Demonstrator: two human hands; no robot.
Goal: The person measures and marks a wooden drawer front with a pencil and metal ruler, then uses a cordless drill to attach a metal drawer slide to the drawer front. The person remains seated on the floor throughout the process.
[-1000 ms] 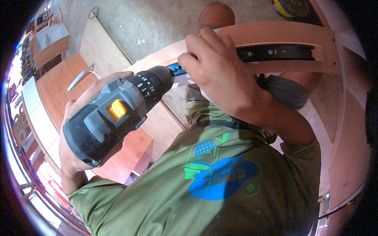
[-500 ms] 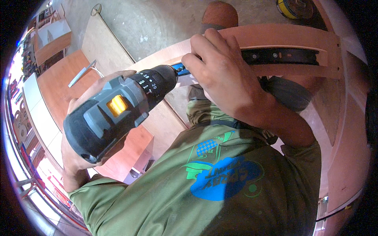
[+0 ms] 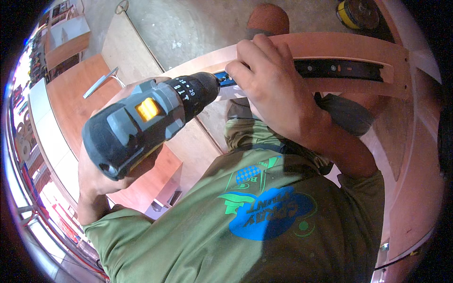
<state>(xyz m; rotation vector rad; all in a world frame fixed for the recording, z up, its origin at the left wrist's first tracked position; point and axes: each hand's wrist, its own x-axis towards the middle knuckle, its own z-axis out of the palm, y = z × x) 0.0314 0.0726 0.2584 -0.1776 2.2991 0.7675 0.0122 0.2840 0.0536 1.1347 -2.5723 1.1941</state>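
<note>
My left hand [image 3: 96,181] is wrapped round a grey and black cordless drill [image 3: 127,127] with a yellow switch on top. The drill points up and to the right, its bit at the metal drawer slide [image 3: 349,69]. That slide lies in a recess along a curved-looking wooden board [image 3: 358,45]. Beside the drill tip, my right hand [image 3: 276,89] grips the board and slide, fingers curled over the far edge. A small blue patch shows next to the bit; the screw, if any, cannot be made out. My palm hides the slide's middle.
Wooden panels [image 3: 75,101] stand at the left, one with a metal rail [image 3: 100,84] on it. Beyond the board are the concrete floor [image 3: 188,28], a rounded reddish-brown object [image 3: 269,20] and a yellow-black reel [image 3: 356,14]. A large panel [image 3: 424,188] curves along the right.
The drill and both hands have shifted slightly right in the picture, and the drill's rear has tilted a little. The bit stays at the slide, and my right hand keeps its grip.
</note>
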